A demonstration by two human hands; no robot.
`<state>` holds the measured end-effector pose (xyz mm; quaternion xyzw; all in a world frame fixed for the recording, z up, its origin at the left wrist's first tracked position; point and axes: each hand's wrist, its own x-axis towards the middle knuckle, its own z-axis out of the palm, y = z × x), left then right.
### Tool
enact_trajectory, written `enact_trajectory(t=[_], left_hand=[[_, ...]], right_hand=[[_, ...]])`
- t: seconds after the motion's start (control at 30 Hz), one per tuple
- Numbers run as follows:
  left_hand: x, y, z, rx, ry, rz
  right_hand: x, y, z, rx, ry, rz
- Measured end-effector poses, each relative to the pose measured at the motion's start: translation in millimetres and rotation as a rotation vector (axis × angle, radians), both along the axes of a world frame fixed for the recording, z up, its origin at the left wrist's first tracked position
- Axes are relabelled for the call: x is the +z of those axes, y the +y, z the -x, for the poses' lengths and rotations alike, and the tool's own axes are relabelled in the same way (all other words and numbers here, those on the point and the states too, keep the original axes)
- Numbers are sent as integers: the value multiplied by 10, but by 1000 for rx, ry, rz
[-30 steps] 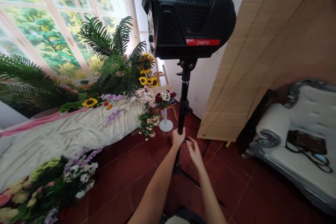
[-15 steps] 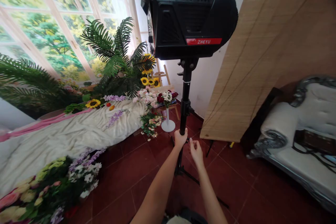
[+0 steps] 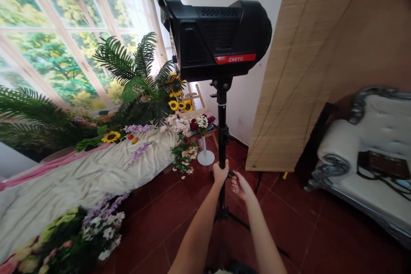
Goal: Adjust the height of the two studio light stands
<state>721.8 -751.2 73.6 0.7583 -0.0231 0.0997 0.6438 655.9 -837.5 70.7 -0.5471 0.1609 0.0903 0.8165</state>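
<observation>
A black studio light [image 3: 221, 38] with a red ZHEYU label sits on top of a black stand [image 3: 222, 115]. My left hand [image 3: 221, 173] is wrapped round the stand's pole below its upper clamp. Just to the right of it, my right hand [image 3: 239, 184] has its fingers closed at a small dark knob [image 3: 230, 174] that sticks out from the pole. The stand's legs [image 3: 236, 217] spread over the red tiled floor below my hands.
On the left, a cream cloth [image 3: 135, 167] with flowers lies before a window backdrop; a bouquet [image 3: 67, 235] is nearer. Behind the stand are a white-based flower vase [image 3: 206, 158] and a bamboo blind [image 3: 276, 94]. A pale sofa [image 3: 369, 158] holds a brown bag [image 3: 383, 163].
The light appears lower and further left in view. My right hand has turned, and its fingers have curled in at the knob. My left hand still grips the pole.
</observation>
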Motion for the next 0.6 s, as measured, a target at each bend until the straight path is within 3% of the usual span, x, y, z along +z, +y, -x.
enact_trajectory(t=[0.13,0.23,0.47,0.6], left_hand=[[-16,-1,-1,-11,15,15],[-31,0,0,-17,16,28],[-46,7,-13,-22,-1,9],[-47,11,-15,-21,-6,4]], right_hand=[[-47,21,90,-209,-113,450],[-54,-8,143,-238,-240,719],[-96,-31,175,-174,-389,754],[-158,36,163,-220,-401,916]])
